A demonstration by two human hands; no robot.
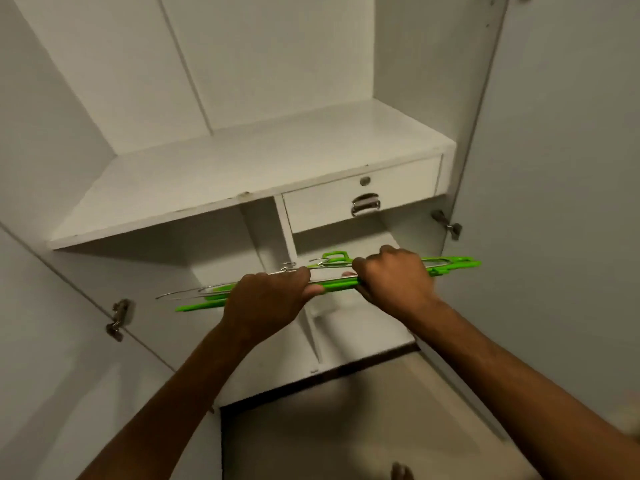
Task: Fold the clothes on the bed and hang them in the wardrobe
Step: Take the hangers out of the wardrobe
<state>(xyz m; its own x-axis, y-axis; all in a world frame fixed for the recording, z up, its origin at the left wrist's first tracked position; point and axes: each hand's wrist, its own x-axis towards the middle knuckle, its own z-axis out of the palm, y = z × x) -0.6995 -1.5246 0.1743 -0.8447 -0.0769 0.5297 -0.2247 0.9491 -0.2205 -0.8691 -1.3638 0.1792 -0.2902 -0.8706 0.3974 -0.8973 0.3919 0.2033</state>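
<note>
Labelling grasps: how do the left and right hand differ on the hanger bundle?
The left hand grips the green hangers nearer their left end, where bare wire hooks stick out; the right hand grips nearer the right end, beside the green plastic tips. The left hand sits lower in the head view, the right higher, so the bundle tilts up to the right. Both curl round the bundle knuckles-up, in front of the open wardrobe's drawer.

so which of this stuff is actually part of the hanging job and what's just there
In use:
- green hangers, gripped as a bunch by left hand and right hand
- wardrobe, doors open

Just there:
- drawer with metal handle
- door hinges
</note>
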